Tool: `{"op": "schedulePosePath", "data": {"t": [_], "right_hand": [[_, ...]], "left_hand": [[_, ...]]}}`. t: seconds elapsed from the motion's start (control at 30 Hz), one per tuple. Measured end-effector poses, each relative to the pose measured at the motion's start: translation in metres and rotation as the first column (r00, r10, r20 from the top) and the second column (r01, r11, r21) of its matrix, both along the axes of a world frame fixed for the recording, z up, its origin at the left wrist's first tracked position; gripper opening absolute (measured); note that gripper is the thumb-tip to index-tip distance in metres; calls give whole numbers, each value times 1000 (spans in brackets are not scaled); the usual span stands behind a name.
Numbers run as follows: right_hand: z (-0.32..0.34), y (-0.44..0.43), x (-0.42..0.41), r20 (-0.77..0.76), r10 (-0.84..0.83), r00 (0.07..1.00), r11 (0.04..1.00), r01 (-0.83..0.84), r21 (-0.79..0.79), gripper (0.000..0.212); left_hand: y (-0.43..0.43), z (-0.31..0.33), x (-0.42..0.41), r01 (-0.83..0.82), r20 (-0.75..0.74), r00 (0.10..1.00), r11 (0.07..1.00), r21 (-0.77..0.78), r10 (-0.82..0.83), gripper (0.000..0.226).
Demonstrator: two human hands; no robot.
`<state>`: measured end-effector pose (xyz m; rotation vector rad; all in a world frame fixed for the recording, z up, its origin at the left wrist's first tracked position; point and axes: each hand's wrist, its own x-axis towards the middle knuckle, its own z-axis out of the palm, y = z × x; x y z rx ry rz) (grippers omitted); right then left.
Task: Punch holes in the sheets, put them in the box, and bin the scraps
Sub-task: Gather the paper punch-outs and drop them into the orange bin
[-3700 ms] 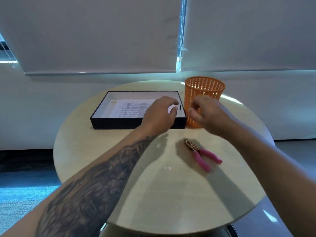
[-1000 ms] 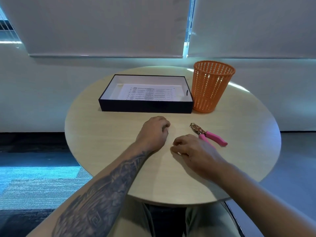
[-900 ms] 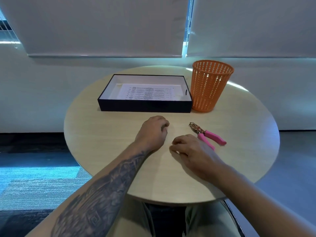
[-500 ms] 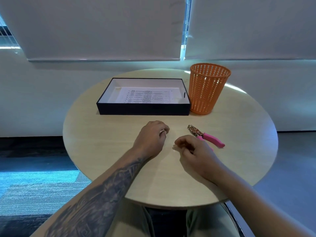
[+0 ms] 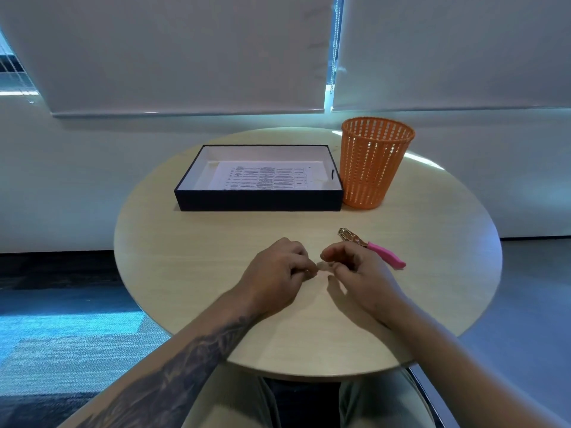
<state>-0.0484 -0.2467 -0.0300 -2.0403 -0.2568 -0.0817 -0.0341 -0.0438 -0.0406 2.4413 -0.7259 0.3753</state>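
Nearest, both forearms reached forward over the round counter (image 5: 191, 273), the left one tattooed. The left hand (image 5: 276, 273) and right hand (image 5: 358, 270) sat close together with fingers curled inward, pinching; whether they gripped any scrap I could not tell. Just beyond the right hand lay the pink-handled punch (image 5: 372, 248). Farther back, the printed sheet (image 5: 262, 177) lay inside the black box (image 5: 259, 200), beside the orange bin (image 5: 372, 165).

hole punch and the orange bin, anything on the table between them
Nothing. In the head view, only bare tabletop lies between the hole punch and the orange bin.
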Motion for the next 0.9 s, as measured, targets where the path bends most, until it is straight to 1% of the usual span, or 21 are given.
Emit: {"op": "schedulePosePath", "data": {"t": [0.17,0.33,0.57,0.73,0.8,0.83,0.9], "right_hand": [[3,0,-2,-25,15,1000,999,-13,51,22],[4,0,-2,-52,19,998,996,-14,87,21],[5,-2,-1,-73,-9,997,987,21,160,22],[4,-2,3,-70,-22,997,981,35,190,20],[2,-3,3,-69,-30,997,981,42,187,21],[1,-3,4,-65,-32,997,983,43,179,23],[1,-4,3,-55,-38,998,983,47,176,26]], "left_hand": [[0,2,-3,16,74,997,995,94,-23,16],[0,5,-7,36,126,990,981,191,-61,22],[-1,6,-7,31,161,985,974,225,-68,23],[0,9,-7,45,177,979,950,310,-104,24],[1,11,-5,20,116,992,959,284,-55,22],[2,12,-4,2,52,999,971,240,-15,21],[2,17,1,-16,-158,987,996,90,30,23]]}}
